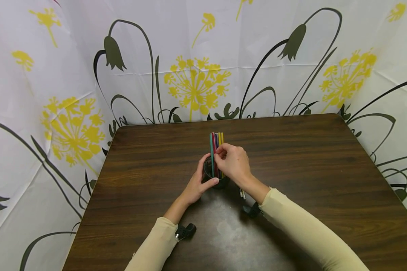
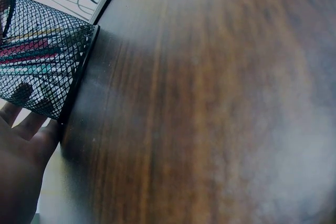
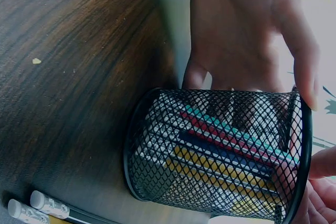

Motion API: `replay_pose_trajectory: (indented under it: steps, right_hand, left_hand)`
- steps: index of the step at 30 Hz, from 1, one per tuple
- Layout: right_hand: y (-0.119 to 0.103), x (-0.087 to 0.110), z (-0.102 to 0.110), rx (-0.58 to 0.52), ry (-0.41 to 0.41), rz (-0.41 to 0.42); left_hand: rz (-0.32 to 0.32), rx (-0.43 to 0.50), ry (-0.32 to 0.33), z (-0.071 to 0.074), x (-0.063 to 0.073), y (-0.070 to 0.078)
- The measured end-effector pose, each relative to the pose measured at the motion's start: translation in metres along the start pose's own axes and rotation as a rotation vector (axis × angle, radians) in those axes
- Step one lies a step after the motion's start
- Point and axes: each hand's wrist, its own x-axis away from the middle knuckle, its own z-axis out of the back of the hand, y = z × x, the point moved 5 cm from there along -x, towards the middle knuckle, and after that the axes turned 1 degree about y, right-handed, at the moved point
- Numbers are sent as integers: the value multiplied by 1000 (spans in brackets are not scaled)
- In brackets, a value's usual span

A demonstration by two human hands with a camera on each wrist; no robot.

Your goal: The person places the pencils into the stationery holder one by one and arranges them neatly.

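Observation:
A black mesh pencil cup (image 3: 210, 150) stands upright on the table, with several colored pencils (image 1: 211, 145) in teal, red, dark blue and yellow inside it. My left hand (image 1: 194, 188) holds the cup from its left side, the thumb at the near rim and the other fingers round the far side. From the right, my right hand (image 1: 236, 162) pinches the pencils just above the rim; how many it grips is hidden by its fingers. Their lower ends show through the mesh in both wrist views.
Pencils with white erasers (image 3: 50, 205) lie on the dark wooden table (image 1: 139, 169), right of the cup and partly under the right wrist. Behind the table's far edge hangs a white curtain (image 1: 237, 49) with flower prints. Dark straps (image 1: 186, 231) sit at the wrists.

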Motion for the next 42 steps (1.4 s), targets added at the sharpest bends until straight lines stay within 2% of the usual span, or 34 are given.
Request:
replay_pose_trajectory:
  steps: [6,7,9,11,14,16,20,26,32,36,39,42]
  right_hand:
    - [0,-1,0,-3,-2,-7]
    - [0,-1,0,-3,-4,-7]
    - [1,-1,0,-2,-6,-11]
    - [1,-1,0,-7,-8,-12]
    - [1,-2,1,-21,-14,-11]
    - [0,-2,2,-40,-17,-6]
    - [1,-4,10,-75,-16,-16]
    - [12,-8,25,-160,3,-87]
    - [32,-10,29,-260,17,-195]
    - [53,-8,23,-224,-6,-261]
    - [70,-5,17,-132,-49,-300]
    - [85,-1,10,-26,-127,-338]
  left_hand:
    - [-5,3,-5,0,0,1]
    - [-2,8,-8,0,0,2]
    - [3,4,-19,0,1,14]
    - [4,1,-17,0,1,15]
    - [12,-6,-8,0,1,14]
    - [7,-4,3,0,-1,3]
    - [-11,8,4,1,-1,3]
    - [-15,14,11,1,-1,4]
    - [-10,6,27,2,-1,4]
    - [-15,0,25,1,0,3]
    - [-9,2,27,0,1,3]
    - [-2,-2,30,0,0,2]
